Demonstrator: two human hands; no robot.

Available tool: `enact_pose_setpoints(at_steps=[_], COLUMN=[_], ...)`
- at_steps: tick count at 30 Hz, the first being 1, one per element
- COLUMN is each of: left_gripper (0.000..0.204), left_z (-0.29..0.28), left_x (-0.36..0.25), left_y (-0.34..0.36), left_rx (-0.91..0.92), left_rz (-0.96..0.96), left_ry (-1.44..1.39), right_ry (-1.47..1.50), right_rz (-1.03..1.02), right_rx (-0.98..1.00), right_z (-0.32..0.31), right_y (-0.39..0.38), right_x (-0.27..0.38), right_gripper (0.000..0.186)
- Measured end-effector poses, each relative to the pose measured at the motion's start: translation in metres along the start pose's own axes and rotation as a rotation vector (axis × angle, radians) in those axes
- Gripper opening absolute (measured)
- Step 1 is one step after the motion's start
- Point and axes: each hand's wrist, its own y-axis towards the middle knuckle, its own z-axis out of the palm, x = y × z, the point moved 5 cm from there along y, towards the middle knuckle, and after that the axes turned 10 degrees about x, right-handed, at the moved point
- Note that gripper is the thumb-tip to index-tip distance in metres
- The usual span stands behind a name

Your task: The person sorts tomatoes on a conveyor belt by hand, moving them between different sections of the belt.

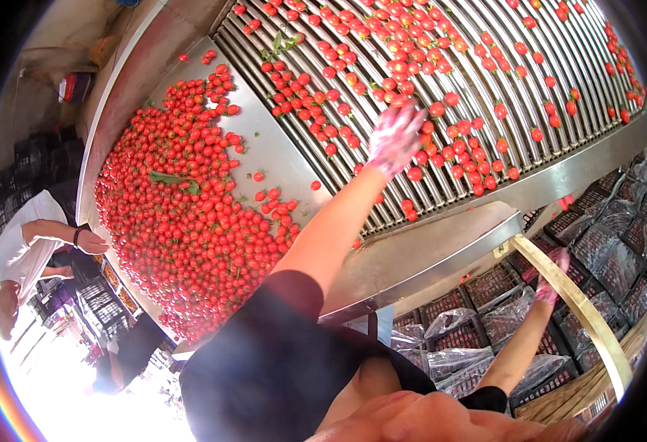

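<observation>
My left hand (397, 140), in a pink-and-white glove, reaches over the metal roller conveyor (478, 96). Its fingers are stretched out and slightly apart, at the edge of a cluster of small red tomatoes (404, 62) on the rollers. No tomato shows in its grasp. Off to the right, my right hand (550, 283) wears a similar glove and is low beside a curved yellowish strip (581, 298). That strip partly covers it, so whether its fingers hold anything is hidden.
A large heap of tomatoes (191, 199) fills the metal trough (253, 121) left of the rollers. Some green leaves (283, 43) lie among the fruit. Black crates (489, 287) under clear plastic stand at lower right. Another person (32, 239) stands at the trough's left edge.
</observation>
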Motion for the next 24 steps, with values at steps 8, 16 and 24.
enact_pose_setpoints(at_steps=[8, 16, 24], left_gripper=[0.054, 0.065, 0.063], left_z=[-0.008, -0.093, -0.109], left_x=[0.098, -0.033, 0.029], left_y=[-0.133, 0.124, 0.175], left_rx=[-0.189, -0.072, -0.029], left_rz=[-0.461, 0.105, 0.025], left_ry=[0.156, 0.199, 0.236], right_ry=[-0.958, -1.456, -1.421], right_rz=[-0.962, -1.371, -1.377], right_rx=[0.327, 0.491, 0.519], right_z=[0.117, 0.277, 0.247], right_y=[-0.228, -0.262, -0.231], right_x=[-0.071, -0.045, -0.059], right_gripper=[0.021, 0.031, 0.024])
